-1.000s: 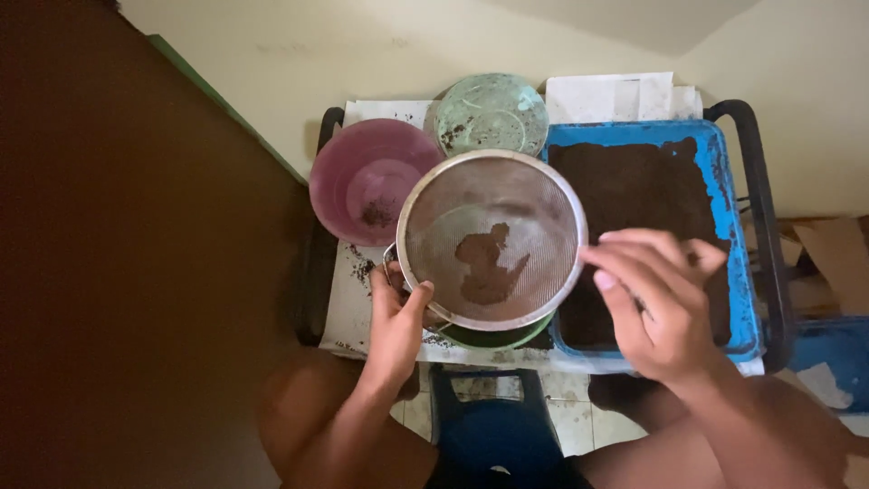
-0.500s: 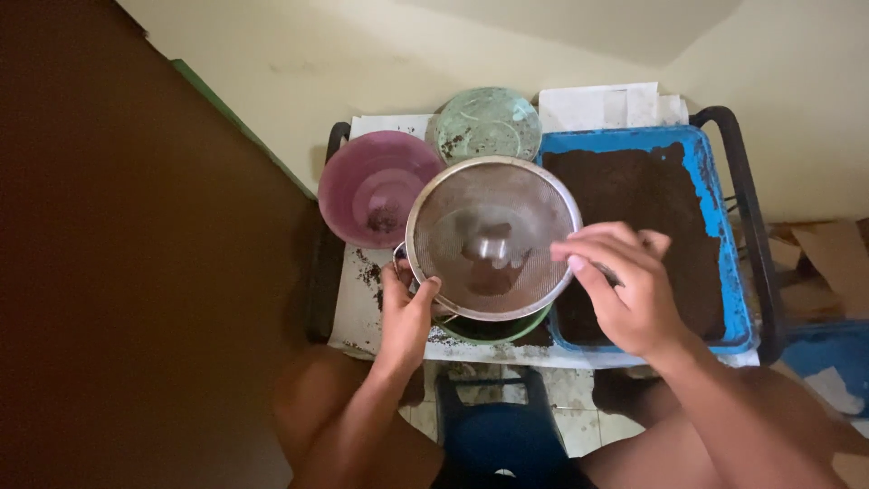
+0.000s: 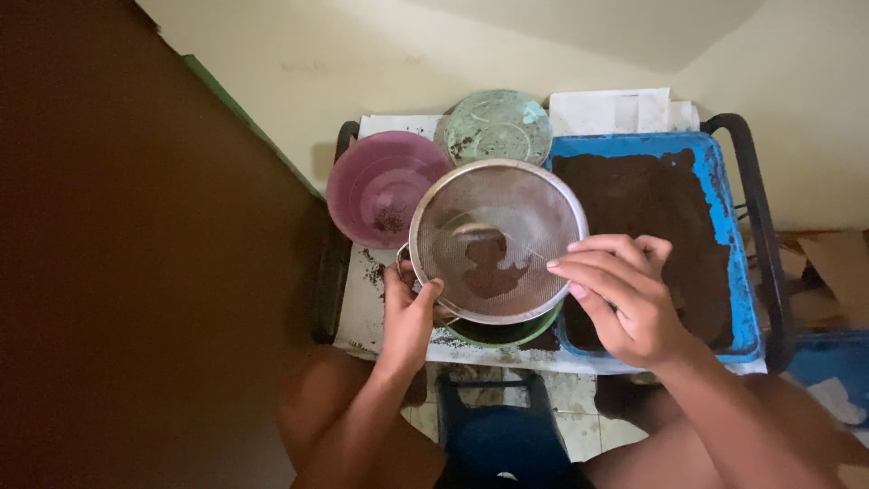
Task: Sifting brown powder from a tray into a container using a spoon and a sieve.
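A round metal sieve point(image 3: 496, 241) with fine mesh sits level, directly above a green bowl point(image 3: 507, 331) whose rim peeks out beneath its near edge. A small patch of dark brown powder point(image 3: 493, 272) lies in the mesh, toward the bowl's near side.

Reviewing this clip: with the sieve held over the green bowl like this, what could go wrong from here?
1. The sieve is wider than the green bowl under it, so sifted powder may fall onto the table, where crumbs already lie.
2. The left hand alone grips the sieve by its rim; a tilt could tip the brown clump out.
3. The right hand hovers at the rim beside the blue tray of powder and might knock it.
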